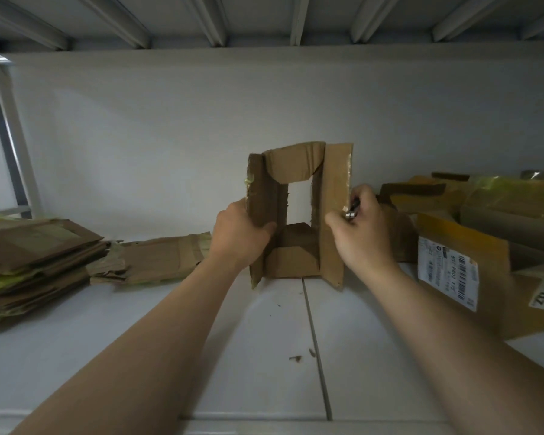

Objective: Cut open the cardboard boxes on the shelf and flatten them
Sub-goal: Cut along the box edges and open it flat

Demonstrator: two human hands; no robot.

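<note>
Well, the Blade Could Slip

The box point(299, 211) stood on the shelf point(258, 340). The left hand point(237, 233) gripped its 9 o'clock flap. The right hand point(358, 227), at 3 o'clock, pinched a small cutter point(352, 208). A hard push could slip and cut.

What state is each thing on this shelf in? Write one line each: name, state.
Middle box: upright, both ends open, not flattened.
Left hand: grips the box's left wall.
Right hand: pinches a cutter at the box's right flap.
Left stack: flattened, lying flat.
Right boxes: piled, not flattened.
</note>
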